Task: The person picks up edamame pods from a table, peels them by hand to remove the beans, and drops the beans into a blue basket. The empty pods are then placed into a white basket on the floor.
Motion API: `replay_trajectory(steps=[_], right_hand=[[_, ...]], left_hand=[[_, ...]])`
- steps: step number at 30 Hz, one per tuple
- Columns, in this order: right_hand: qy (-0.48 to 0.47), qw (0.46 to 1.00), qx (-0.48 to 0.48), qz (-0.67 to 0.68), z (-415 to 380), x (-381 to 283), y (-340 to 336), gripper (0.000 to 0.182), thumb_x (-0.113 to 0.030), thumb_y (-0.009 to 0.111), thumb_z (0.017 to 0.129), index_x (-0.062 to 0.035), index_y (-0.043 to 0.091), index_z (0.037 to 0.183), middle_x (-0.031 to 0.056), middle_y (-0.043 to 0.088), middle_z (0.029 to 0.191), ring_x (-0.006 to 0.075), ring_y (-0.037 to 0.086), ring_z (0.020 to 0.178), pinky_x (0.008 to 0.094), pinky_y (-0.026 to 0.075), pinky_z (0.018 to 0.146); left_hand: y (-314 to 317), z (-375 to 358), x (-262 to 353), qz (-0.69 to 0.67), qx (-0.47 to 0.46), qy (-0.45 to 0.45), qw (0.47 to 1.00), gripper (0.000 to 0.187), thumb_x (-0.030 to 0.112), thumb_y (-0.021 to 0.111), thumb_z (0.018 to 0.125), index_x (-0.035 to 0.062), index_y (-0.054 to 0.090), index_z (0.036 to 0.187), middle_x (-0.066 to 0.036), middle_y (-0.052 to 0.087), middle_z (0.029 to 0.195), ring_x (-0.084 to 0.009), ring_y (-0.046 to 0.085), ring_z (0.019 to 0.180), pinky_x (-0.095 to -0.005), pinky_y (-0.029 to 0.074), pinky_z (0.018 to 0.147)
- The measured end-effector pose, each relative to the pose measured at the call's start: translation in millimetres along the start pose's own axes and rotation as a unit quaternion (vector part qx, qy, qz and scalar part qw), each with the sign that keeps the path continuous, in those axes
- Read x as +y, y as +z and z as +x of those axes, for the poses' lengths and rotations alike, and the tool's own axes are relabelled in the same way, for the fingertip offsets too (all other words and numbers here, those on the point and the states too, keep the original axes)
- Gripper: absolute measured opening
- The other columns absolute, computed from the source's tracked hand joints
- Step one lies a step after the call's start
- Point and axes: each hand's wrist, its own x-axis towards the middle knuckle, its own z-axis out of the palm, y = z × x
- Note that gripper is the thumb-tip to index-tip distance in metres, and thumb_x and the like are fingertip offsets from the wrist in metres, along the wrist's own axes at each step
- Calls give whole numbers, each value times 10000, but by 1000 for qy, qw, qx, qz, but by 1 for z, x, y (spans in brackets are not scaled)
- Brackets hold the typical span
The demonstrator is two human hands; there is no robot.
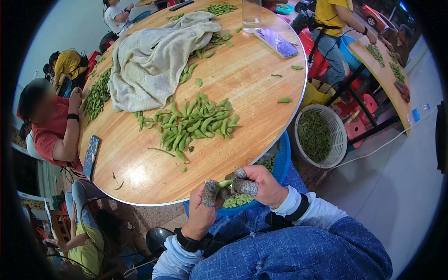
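My left hand (201, 211) and my right hand (267, 185) meet at the table's near edge, with grey fabric covers on their thumbs and some fingers. Between their fingertips they pinch one green soybean pod (225, 184). Below them is a blue basin (283, 161), partly hidden by my hands and the table. Light green shelled beans (238, 201) lie in it. A loose pile of soybean pods (196, 122) lies on the round wooden table (252, 98), beyond my hands.
A crumpled pale towel (154, 60) covers part of another pod heap. A purple phone (276, 43) and a glass (252, 16) stand far right; a dark phone (92, 157) lies left. A white basket (339, 135) stands on the floor. Several people sit or stand around.
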Motion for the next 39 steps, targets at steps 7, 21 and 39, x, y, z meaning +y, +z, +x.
replay_trajectory(steps=[7, 21, 39], right_hand=[[38, 999, 38, 0, -1, -21, 0, 127, -59, 514, 839, 21, 567, 923, 19, 591, 833, 74, 528, 772, 225, 430, 716], [26, 988, 5, -154, -4, -31, -1, 126, -43, 520, 825, 34, 550, 920, 13, 588, 831, 49, 486, 785, 223, 420, 710], [155, 969, -47, 186, -6, -19, -8, 157, -160, 559, 829, -25, 575, 906, 15, 589, 766, 65, 539, 678, 189, 406, 572]], left_hand=[[4, -2, 7, 97, -40, 17, 994, 218, 242, 490, 873, 31, 511, 825, 37, 457, 629, -35, 375, 548, -178, 288, 485], [6, 0, 15, 324, -46, 103, 939, 151, 114, 481, 849, -10, 567, 859, -37, 552, 622, -84, 481, 566, -236, 394, 527], [3, -5, 9, 27, -75, -59, 995, 343, 332, 521, 839, 0, 569, 911, -2, 543, 696, -76, 460, 570, -185, 343, 500]])
